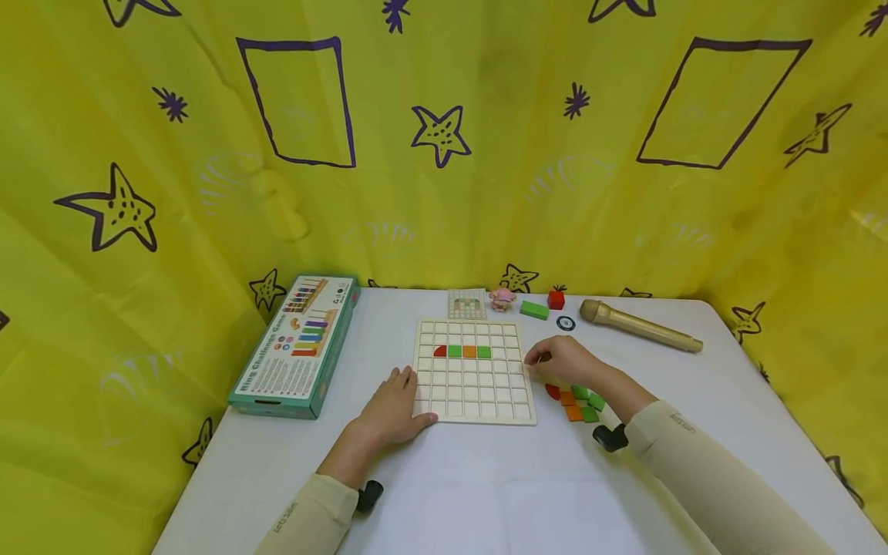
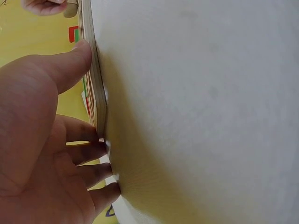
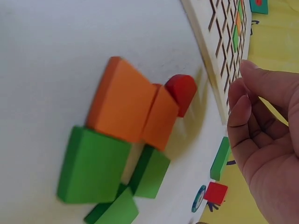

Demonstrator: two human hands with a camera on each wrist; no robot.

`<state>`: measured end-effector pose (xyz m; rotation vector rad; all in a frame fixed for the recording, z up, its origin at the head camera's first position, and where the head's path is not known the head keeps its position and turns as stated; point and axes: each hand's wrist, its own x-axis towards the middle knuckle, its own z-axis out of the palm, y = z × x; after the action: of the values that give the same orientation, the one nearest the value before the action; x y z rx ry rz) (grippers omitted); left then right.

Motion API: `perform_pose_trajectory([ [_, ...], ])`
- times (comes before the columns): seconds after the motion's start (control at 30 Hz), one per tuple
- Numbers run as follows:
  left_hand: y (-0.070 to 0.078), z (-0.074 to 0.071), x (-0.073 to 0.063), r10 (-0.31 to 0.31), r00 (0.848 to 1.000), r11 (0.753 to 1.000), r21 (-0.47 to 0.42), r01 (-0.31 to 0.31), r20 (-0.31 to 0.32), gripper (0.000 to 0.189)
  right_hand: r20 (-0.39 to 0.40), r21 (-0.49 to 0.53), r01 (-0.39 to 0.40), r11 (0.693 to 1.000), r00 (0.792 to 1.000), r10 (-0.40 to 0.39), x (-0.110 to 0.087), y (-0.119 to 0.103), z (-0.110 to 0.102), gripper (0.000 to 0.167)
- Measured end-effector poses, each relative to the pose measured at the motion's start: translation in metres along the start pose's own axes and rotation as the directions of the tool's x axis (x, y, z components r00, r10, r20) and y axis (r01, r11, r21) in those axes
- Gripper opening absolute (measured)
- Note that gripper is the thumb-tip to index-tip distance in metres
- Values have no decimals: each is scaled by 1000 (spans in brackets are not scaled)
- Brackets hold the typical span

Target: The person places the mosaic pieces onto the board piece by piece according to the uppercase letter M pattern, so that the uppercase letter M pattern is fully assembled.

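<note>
A pale wooden grid board (image 1: 479, 379) lies on the white table. One of its upper rows holds a red rounded piece (image 1: 440, 351), a green square (image 1: 454, 351), an orange square (image 1: 469, 352) and another green square (image 1: 484, 352). My left hand (image 1: 391, 408) rests at the board's left edge, its thumb at the near corner and its fingers along the side. By the right edge hovers my right hand (image 1: 565, 361), fingers loosely bent, with nothing visible between thumb and fingers in the right wrist view. Loose orange pieces (image 3: 124, 100), green pieces (image 3: 93, 165) and a red one (image 3: 182, 91) lie near that wrist.
A game box (image 1: 294, 347) lies at the left. Behind the board are a patterned card (image 1: 467, 304), a pink figurine (image 1: 502, 299), a green block (image 1: 534, 310), a red cube (image 1: 556, 300) and a round disc (image 1: 565, 324). A gold microphone (image 1: 641, 326) lies back right, before the yellow curtain.
</note>
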<state>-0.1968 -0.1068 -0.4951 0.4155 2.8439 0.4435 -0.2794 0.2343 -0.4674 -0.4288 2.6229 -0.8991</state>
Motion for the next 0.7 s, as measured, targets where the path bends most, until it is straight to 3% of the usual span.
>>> perform_pose_trajectory([
  [0.27, 0, -2, -1, 22, 1000, 1000, 8, -22, -1, 90, 5, -20, 1, 1000, 1000, -1, -17, 11, 3, 10],
  [0.7, -1, 0, 0, 9, 1000, 1000, 13, -9, 5, 92, 14, -21, 3, 1000, 1000, -2, -33, 24, 7, 13],
])
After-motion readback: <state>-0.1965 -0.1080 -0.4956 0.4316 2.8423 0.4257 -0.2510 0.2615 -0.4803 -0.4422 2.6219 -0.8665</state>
